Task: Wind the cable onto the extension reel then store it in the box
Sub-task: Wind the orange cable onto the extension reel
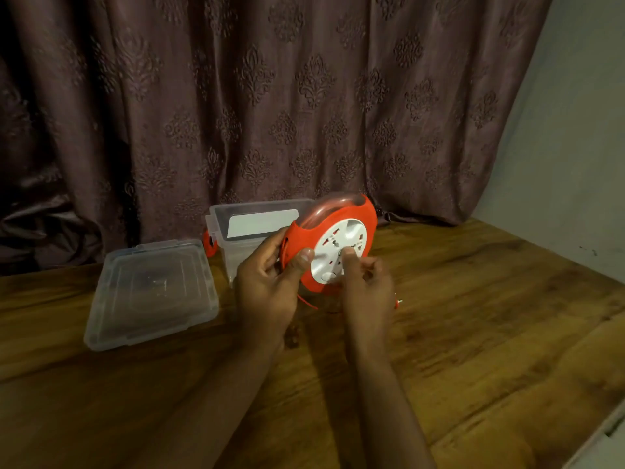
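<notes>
Two bare forearms enter from the bottom edge and meet above the wooden bench [473,333]. Left hand [270,282]: fingers wrapped around the left rim of the extension reel [333,245], thumb pressed on the orange front rim, holding the reel upright and clear of the bench surface. Right hand [367,286]: fingers bunched against the white socket face; motion blur prevents telling whether they pinch the winding knob or only touch it. A short run of orange cable [306,301] hangs from the reel's lower left edge behind the left hand, and a small pale piece, probably the plug [399,302], shows just beyond the right hand, too blurred to identify with certainty. Directly behind the reel stands the clear plastic box [236,231], open-topped, its right part hidden by the reel; an orange latch shows on its left side. Its clear lid [152,292] lies flat on the bench to the left, just beside the box. Bare bench extends to the right and toward the camera, with its edge cutting the lower right corner. A patterned curtain [270,96] closes the back, and a plain wall [575,130] stands at right.
</notes>
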